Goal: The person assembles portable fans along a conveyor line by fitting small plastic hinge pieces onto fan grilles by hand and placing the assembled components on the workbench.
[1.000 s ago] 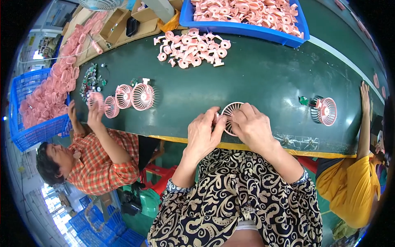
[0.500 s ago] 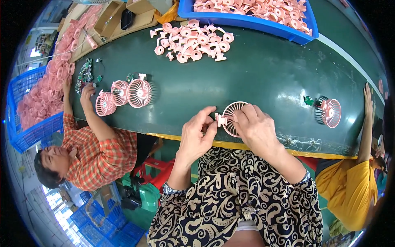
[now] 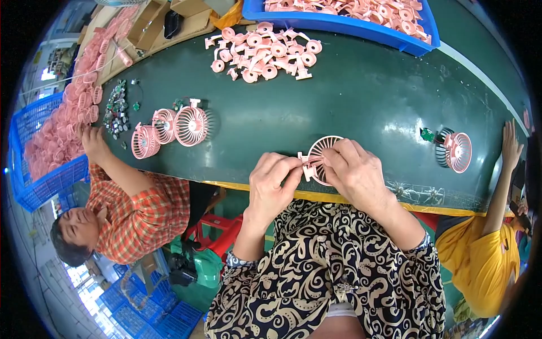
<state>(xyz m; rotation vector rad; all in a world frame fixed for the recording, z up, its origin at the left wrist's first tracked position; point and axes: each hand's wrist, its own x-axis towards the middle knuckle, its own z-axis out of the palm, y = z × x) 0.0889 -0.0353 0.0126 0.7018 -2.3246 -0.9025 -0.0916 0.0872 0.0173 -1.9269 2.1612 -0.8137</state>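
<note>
In front of me, a round pink fan cage with slotted ribs is at the table's near edge, its small bracket pointing left. My left hand pinches at that bracket with thumb and forefinger. From the other side my right hand has its fingers closed on the cage's right part, hiding much of it. Thin strands seem to run between my fingertips across the cage, too small to make out.
Pink fan brackets lie heaped at the back, before a blue bin of more. Further cages stand left beside small circuit boards. Another cage stands right. Co-workers sit on both sides; a blue crate holds pink parts.
My left fingertips have come in against the bracket, which has tilted. The co-worker on the left has drawn a hand back from the circuit boards toward the pink parts.
</note>
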